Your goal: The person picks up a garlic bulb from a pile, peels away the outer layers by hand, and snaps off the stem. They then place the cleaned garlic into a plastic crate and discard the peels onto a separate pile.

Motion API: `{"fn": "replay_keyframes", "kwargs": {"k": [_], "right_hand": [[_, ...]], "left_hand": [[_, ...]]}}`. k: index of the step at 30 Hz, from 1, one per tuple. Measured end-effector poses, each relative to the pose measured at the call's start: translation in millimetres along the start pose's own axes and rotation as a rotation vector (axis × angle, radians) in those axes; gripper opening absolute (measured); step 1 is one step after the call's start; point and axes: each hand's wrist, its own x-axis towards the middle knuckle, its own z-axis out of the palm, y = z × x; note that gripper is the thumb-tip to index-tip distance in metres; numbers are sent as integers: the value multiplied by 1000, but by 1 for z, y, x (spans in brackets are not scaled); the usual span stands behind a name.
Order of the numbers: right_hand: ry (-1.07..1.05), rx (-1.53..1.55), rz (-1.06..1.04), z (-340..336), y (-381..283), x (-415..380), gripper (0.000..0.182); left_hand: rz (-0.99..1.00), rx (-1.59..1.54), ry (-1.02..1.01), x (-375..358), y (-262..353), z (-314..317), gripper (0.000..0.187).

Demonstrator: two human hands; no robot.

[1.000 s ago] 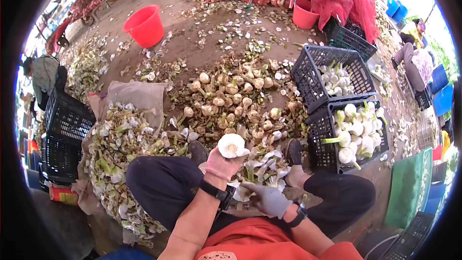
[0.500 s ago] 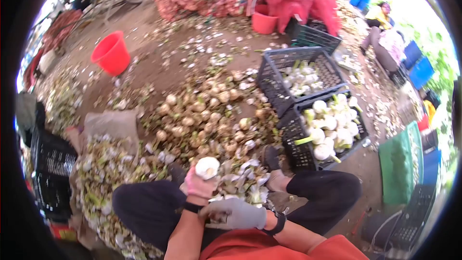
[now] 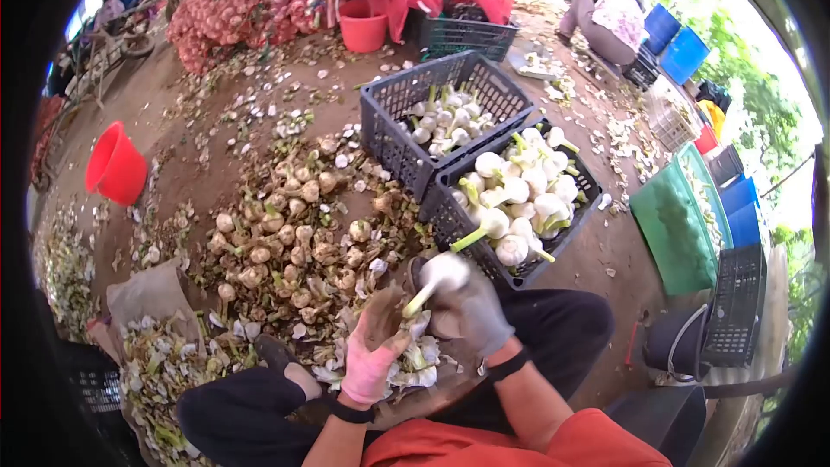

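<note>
A white garlic bulb with a short green stem is held in my right hand, which wears a grey glove and is blurred. To its left, my left hand, in a pink glove with brown-stained fingers, is cupped with thumb and fingers apart and holds nothing. The bulb's stem points down toward its fingertips. Just beyond my right hand stands a black crate full of clean white bulbs with stems. Ahead of my left hand, a pile of brownish unpeeled bulbs lies on the ground.
Behind the full crate is another dark crate, partly filled with garlic. A red bucket stands at the left and another farther back. Peelings lie at lower left. A green container stands at right. A person crouches far back.
The bulb has passed from my left hand to my right hand and moved right, toward the full crate. My left hand has opened. The view has turned to the right.
</note>
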Motion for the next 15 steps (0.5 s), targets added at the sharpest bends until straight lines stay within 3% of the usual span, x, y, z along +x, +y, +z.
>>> {"fn": "replay_keyframes", "kwargs": {"k": [2,3,4,5,6,7,8,10,11,12,13,14,15], "right_hand": [[263,-205,22,-55,-12,24,28],[412,-280,-178,-66,-25,37,35],[618,-781,-395,-107,-12,58,45],[656,-977,-487,-127,-14,75,54],[745,-1260,-406,-144,-13,86,54],[802,-1326,-347,-167,2,104,53],[780,-1320,-356,-143,-11,107,53],[789,-1366,-588,-90,-37,101,50],[669,-1166,-723,-60,-35,101,50],[593,-1065,-653,-25,-24,98,50],[313,-561,-280,-26,14,109,47],[89,-922,-603,18,8,112,45],[-51,-690,-345,26,54,125,43]], "left_hand": [[-17,23,55,4,-7,-7,65],[-44,22,86,4,-8,-12,62],[-43,70,116,5,-18,-24,56],[-77,77,152,4,-22,-30,54],[-114,83,182,3,-24,-33,52],[-140,102,202,1,-25,-35,49],[-118,84,182,0,-31,-39,48],[-186,72,239,0,-35,-46,45],[-186,68,254,0,-36,-50,45],[-200,31,307,3,-37,-54,44],[-214,-7,359,5,-37,-59,42],[-212,-11,367,6,-38,-64,42],[-208,3,416,7,-39,-69,42]]}}
